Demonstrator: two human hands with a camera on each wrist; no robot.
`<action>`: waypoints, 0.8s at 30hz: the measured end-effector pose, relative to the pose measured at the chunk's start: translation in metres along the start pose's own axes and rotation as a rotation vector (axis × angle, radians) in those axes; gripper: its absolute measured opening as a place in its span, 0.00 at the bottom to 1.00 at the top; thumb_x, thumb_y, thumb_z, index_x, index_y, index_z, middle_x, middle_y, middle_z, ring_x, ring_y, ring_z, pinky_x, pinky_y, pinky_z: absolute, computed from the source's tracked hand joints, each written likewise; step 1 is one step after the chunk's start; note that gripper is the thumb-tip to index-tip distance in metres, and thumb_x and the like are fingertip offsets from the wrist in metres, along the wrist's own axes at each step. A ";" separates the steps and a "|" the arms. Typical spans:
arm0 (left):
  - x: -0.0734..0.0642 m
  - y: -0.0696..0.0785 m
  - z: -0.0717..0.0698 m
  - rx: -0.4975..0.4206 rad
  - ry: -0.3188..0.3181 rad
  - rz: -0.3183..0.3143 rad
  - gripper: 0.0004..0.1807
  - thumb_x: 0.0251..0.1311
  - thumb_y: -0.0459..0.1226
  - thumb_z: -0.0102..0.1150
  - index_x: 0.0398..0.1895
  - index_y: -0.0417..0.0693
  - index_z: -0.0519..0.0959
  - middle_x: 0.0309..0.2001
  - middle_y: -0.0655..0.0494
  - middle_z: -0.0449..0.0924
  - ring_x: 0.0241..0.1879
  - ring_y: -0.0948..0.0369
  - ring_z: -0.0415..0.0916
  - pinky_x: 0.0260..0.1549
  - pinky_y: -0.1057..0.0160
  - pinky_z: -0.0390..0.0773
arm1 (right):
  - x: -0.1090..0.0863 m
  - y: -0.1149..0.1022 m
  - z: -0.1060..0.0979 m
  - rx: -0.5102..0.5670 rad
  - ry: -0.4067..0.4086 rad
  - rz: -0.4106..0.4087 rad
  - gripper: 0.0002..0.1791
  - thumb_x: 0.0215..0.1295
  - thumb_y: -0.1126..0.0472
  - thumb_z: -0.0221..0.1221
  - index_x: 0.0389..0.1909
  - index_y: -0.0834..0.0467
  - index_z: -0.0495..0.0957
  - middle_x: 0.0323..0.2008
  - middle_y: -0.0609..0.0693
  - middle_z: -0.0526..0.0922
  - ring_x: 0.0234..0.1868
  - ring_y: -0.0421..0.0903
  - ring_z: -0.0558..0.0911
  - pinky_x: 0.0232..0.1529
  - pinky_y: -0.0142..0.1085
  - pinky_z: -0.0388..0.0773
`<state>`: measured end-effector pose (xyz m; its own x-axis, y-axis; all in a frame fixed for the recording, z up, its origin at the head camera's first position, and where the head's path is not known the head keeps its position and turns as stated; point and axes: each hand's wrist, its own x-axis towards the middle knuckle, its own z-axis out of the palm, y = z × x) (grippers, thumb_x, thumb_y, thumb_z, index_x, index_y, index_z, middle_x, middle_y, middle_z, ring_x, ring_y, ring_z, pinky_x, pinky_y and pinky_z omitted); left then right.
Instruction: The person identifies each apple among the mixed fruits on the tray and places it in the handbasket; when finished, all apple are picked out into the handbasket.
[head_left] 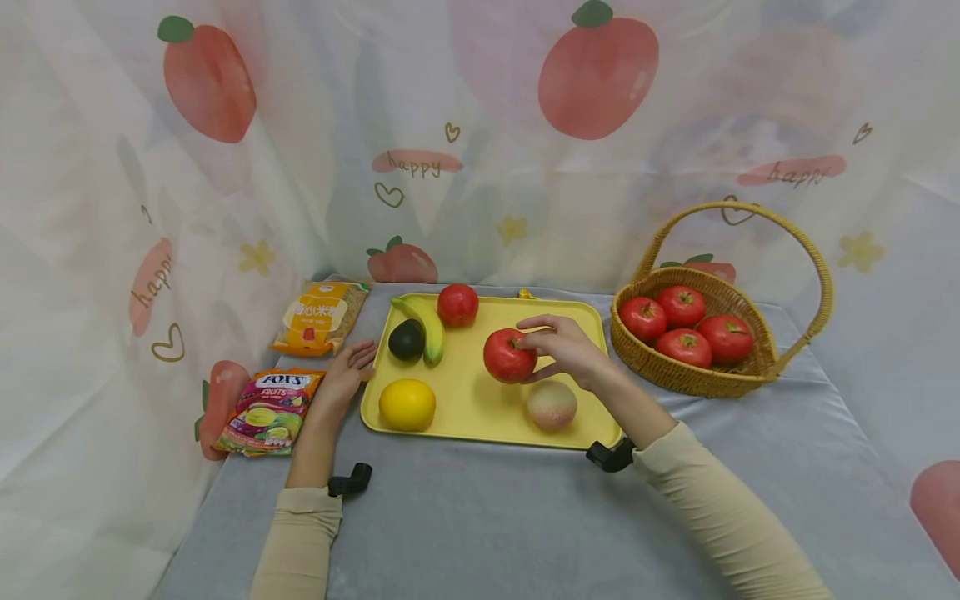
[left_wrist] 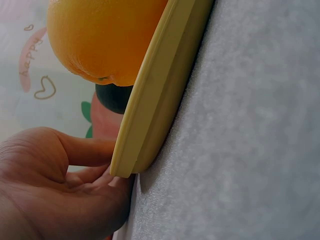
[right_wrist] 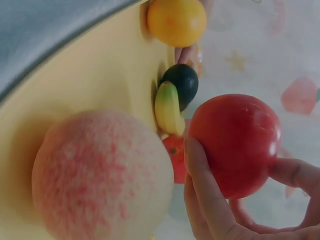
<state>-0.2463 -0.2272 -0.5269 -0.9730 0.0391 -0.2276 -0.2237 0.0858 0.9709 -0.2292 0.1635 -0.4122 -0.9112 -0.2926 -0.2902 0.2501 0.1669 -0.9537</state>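
In the head view my right hand (head_left: 562, 346) grips a red apple (head_left: 510, 356) between thumb and fingers, above the right half of a yellow tray (head_left: 480, 433). The right wrist view shows the held apple (right_wrist: 235, 145) raised past a pale pink peach (right_wrist: 102, 175), which sits on the tray. My left hand (head_left: 348, 375) rests at the tray's left edge. Its thumb touches the rim in the left wrist view, and some fingers are partly hidden. Also on the tray are a second red apple (head_left: 457, 305), a banana (head_left: 426, 327), a dark green avocado (head_left: 407, 340) and a yellow citrus fruit (head_left: 407, 405).
To the tray's right stands a wicker basket (head_left: 652, 371) with a tall handle, holding several red apples (head_left: 680, 306). Left of the tray lie a yellow grain bag (head_left: 318, 318) and a purple candy bag (head_left: 272, 412). A grey cloth (head_left: 480, 525) covers the table.
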 end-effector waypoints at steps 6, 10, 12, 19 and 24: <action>0.002 0.000 -0.001 0.005 -0.002 -0.011 0.32 0.76 0.25 0.45 0.81 0.40 0.57 0.79 0.43 0.61 0.78 0.50 0.59 0.77 0.51 0.58 | -0.002 -0.004 -0.012 -0.025 0.020 -0.009 0.30 0.69 0.62 0.60 0.70 0.67 0.68 0.68 0.66 0.72 0.59 0.63 0.81 0.48 0.65 0.82; 0.001 0.001 0.000 0.006 0.000 -0.015 0.32 0.76 0.25 0.45 0.81 0.40 0.57 0.79 0.43 0.61 0.78 0.51 0.59 0.77 0.52 0.58 | -0.003 -0.006 -0.022 -0.033 0.036 0.011 0.30 0.70 0.61 0.60 0.70 0.67 0.68 0.68 0.65 0.71 0.60 0.63 0.80 0.50 0.64 0.82; 0.000 0.001 0.000 0.006 -0.003 -0.008 0.32 0.76 0.25 0.45 0.81 0.40 0.57 0.79 0.42 0.60 0.78 0.50 0.59 0.77 0.52 0.58 | -0.004 -0.007 -0.027 -0.043 0.037 0.015 0.31 0.71 0.60 0.60 0.71 0.67 0.67 0.69 0.66 0.70 0.62 0.64 0.79 0.50 0.63 0.82; -0.001 0.002 0.000 0.001 -0.002 -0.012 0.32 0.75 0.24 0.45 0.81 0.41 0.57 0.79 0.43 0.61 0.78 0.51 0.59 0.77 0.52 0.58 | -0.007 -0.012 -0.045 -0.043 0.074 0.049 0.32 0.71 0.60 0.60 0.72 0.66 0.65 0.70 0.65 0.69 0.65 0.66 0.76 0.52 0.63 0.82; 0.000 0.002 0.000 -0.001 -0.005 -0.021 0.32 0.76 0.25 0.45 0.82 0.42 0.57 0.79 0.44 0.60 0.79 0.51 0.58 0.78 0.52 0.57 | -0.007 -0.011 -0.057 -0.031 0.107 0.051 0.32 0.73 0.61 0.60 0.74 0.66 0.65 0.72 0.65 0.67 0.64 0.65 0.75 0.53 0.64 0.81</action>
<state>-0.2465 -0.2274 -0.5249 -0.9678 0.0419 -0.2484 -0.2442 0.0859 0.9659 -0.2439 0.2177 -0.3948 -0.9275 -0.1815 -0.3268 0.2885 0.2082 -0.9346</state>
